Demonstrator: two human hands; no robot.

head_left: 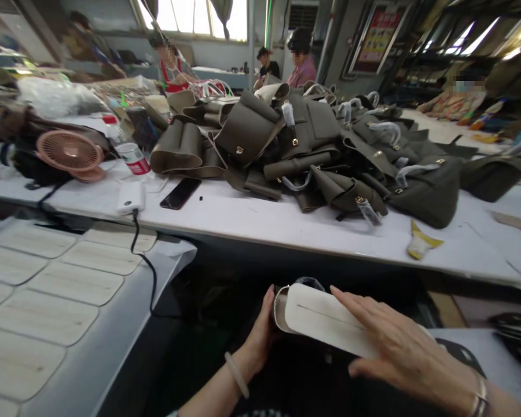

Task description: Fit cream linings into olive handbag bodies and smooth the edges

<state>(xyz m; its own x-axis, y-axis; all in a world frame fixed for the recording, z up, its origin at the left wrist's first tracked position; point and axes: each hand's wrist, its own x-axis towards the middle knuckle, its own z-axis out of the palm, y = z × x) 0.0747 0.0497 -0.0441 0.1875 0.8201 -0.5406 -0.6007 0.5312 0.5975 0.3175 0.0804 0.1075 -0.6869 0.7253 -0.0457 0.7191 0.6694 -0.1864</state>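
Low in the middle of the view, my left hand is closed round the side of a dark bag body with a pale inside. A pale, round-ended panel with a thin line along its middle lies over that opening, tilted down to the right. My right hand grips the panel across its width, fingers on the far edge and thumb at the near edge. The bag body's lower part is lost in shadow, and my left fingertips are hidden.
Dark bags are heaped on the white table. A phone, a pink fan and a yellow-edged scrap lie there too. Similar pale panels lie in rows at left, near a black cable. Several people work beyond.
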